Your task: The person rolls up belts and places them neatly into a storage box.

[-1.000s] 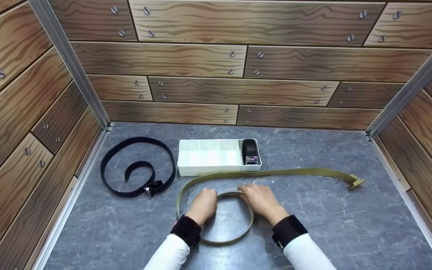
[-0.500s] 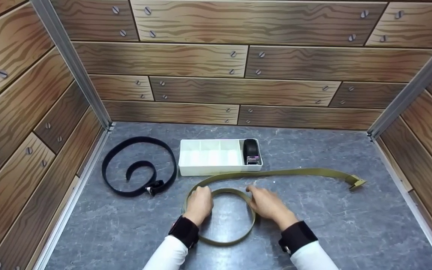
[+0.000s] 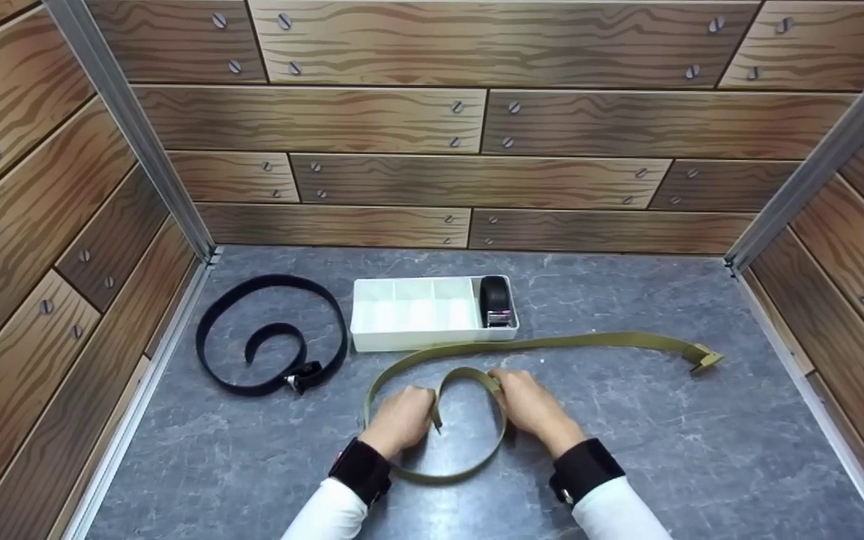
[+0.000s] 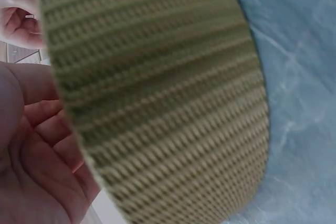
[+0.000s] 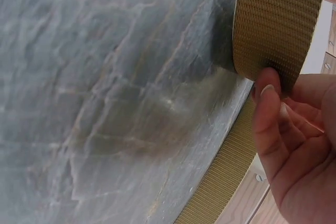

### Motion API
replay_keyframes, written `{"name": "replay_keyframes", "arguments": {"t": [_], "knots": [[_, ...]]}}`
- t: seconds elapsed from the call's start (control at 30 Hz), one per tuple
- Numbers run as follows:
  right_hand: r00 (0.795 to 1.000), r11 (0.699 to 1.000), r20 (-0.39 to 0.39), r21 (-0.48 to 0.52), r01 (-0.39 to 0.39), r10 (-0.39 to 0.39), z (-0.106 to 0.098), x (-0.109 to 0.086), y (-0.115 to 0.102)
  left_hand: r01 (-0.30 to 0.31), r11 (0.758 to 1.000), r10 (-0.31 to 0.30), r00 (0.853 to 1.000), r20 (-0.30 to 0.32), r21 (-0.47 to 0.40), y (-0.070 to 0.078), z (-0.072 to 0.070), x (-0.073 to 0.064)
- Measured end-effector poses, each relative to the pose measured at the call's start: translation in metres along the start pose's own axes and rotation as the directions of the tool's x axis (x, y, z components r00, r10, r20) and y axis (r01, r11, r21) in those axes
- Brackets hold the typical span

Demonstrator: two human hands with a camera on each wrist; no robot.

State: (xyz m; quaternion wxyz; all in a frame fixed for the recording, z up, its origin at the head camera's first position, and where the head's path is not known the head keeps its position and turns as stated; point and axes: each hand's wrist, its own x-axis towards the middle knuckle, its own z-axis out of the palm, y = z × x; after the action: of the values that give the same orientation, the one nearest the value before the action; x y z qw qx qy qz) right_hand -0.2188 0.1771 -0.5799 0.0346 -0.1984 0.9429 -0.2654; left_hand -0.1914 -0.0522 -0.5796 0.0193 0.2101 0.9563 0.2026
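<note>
An olive woven belt (image 3: pixel 552 343) stands on edge on the grey surface, its near part bent into a loop and its buckle end (image 3: pixel 708 358) stretched out to the right. My left hand (image 3: pixel 400 418) holds the loop's left side, and a short free end curls beside its fingertips. In the left wrist view the webbing (image 4: pixel 168 98) hides part of the curled fingers (image 4: pixel 50 156). At the loop's upper right, my right hand (image 3: pixel 529 405) pinches the belt between thumb and finger. The right wrist view shows these fingertips (image 5: pixel 269 90) at the webbing (image 5: pixel 278 24).
Behind the loop stands a white compartment tray (image 3: pixel 432 341), with a coiled black belt (image 3: pixel 493 294) in its right compartment. Another black belt (image 3: pixel 202 341) lies in a loose ring on the left. Wood-patterned walls (image 3: pixel 387 180) enclose the surface on three sides.
The loop's upper part has narrowed, and the belt's free end now shows by the left fingers. The left hand has moved slightly down; the right hand has come back against the belt.
</note>
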Motion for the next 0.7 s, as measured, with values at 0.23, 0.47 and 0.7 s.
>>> {"name": "replay_keyframes", "arguments": {"t": [0.23, 0.47, 0.7], "knots": [[0.999, 0.999, -0.011, -0.016, 0.032, -0.032, 0.001, 0.003, -0.002, -0.047, 0.999, 0.046, 0.994, -0.095, -0.016, -0.008, 0.004, 0.003], [1.0, 0.999, 0.013, -0.024, 0.022, -0.022, 0.002, 0.003, -0.006, -0.081, 0.996, 0.085, 0.992, -0.096, 0.046, -0.008, 0.003, 0.004], [0.983, 0.961, -0.12, -0.255, 0.106, -0.14, 0.005, -0.006, -0.013, -0.107, 0.992, 0.112, 0.991, -0.077, 0.06, -0.006, 0.006, 0.005]]}}
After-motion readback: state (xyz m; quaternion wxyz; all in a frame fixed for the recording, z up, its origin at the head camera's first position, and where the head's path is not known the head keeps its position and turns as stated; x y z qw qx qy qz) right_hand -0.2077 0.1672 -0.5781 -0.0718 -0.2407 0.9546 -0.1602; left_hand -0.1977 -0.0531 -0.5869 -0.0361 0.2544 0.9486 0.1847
